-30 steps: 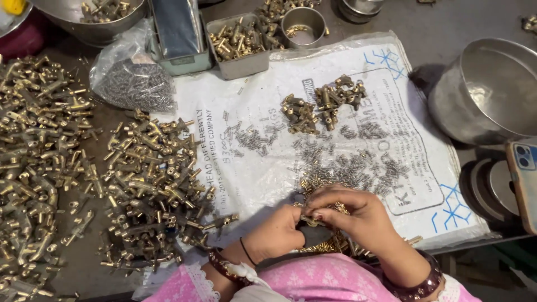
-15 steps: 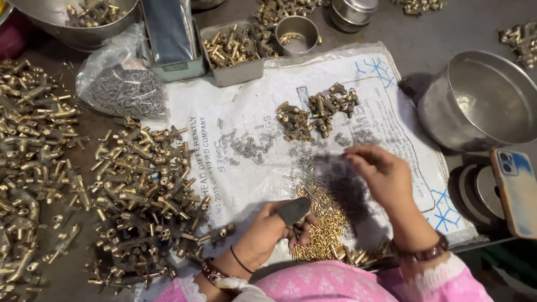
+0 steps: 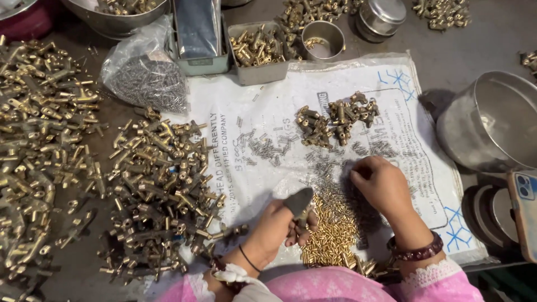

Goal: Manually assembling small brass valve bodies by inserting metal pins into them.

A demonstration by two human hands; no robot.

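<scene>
Gripping one grey tool (image 3: pixel 298 201), left hand (image 3: pixel 274 232); right hand (image 3: pixel 383 187) pinches springs (image 3: pixel 335 182).

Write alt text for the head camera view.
A person's left hand holds a small dark metal tool while the right hand reaches into small grey springs on a white printed sack, beside a pile of small brass pins and heaps of brass fittings.

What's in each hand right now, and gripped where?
Left hand grips a small brass part at its lower end, beside a dark pointed piece. Right hand rests on the small springs; any grip is hidden.
</scene>
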